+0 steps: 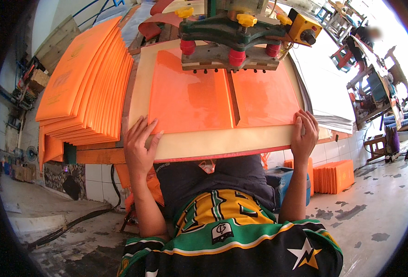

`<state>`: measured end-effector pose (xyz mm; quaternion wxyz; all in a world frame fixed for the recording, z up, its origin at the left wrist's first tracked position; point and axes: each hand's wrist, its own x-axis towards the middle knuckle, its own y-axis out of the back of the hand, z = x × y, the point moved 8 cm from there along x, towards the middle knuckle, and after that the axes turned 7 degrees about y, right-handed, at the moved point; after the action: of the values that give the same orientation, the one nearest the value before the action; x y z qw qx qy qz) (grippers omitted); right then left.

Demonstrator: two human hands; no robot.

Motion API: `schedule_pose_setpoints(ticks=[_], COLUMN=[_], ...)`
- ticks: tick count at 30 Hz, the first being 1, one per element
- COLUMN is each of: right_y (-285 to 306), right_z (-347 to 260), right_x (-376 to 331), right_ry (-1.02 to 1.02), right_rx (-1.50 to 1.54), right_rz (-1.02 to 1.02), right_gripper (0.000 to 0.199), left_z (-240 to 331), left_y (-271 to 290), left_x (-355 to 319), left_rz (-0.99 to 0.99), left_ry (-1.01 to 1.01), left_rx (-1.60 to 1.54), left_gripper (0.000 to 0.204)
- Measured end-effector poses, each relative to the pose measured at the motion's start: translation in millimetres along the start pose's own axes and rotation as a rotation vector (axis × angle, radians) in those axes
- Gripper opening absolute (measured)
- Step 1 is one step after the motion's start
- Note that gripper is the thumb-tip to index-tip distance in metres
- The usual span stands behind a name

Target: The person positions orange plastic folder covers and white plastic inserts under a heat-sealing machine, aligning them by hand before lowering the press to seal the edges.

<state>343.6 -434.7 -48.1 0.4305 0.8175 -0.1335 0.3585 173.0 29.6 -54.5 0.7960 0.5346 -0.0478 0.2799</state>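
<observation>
An orange glossy plastic folder cover (pixel 190 101) lies spread flat, with a dark slit along its spine, on a cream board (pixel 213 141). My left hand (pixel 140 144) is at the cover's near left corner, thumb and forefinger closed about it and the other fingers on the board's edge. At the near right corner, my right hand (pixel 304 135) pinches the cover's edge, its thumb toward me. Over the far part of the cover stands a dark green press head (pixel 231 37) with yellow knobs and red spacers. Its lower plate hides part of the cover.
A tall leaning stack of orange folders (pixel 84 83) stands left of the board. White sheets (pixel 326 87) lie to its right. A yellow control box (pixel 304 28) sits beside the press. Below are a blue container (pixel 282 182) and more orange folders (pixel 334 177) on the floor.
</observation>
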Motion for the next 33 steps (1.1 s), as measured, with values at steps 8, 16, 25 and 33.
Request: schedule_pose_setpoints(ticks=[8,16,25,33], right_y=[1.1,2.1,0.9,0.7], right_z=[0.5,-2.1,2.5,2.4], right_x=[0.9,3.1,1.3,1.7], right_ry=[-0.011,-0.001,-0.019,-0.025], right_rx=[-0.001,0.003,0.005,-0.005], right_rz=[0.001,0.001,0.002,-0.006], right_gripper=[0.029,0.03,0.031,0.033], left_z=[0.6,4.4,4.7,4.5], left_y=[-0.1,3.3,3.2,2.6], left_x=[0.6,0.7,2.4,2.2], left_rz=[0.015,0.022,0.015,0.009], left_ry=[-0.019,-0.028,-0.045,-0.029], left_rx=[-0.01,-0.002,-0.011,-0.002], left_gripper=[0.041,0.04,0.039,0.04])
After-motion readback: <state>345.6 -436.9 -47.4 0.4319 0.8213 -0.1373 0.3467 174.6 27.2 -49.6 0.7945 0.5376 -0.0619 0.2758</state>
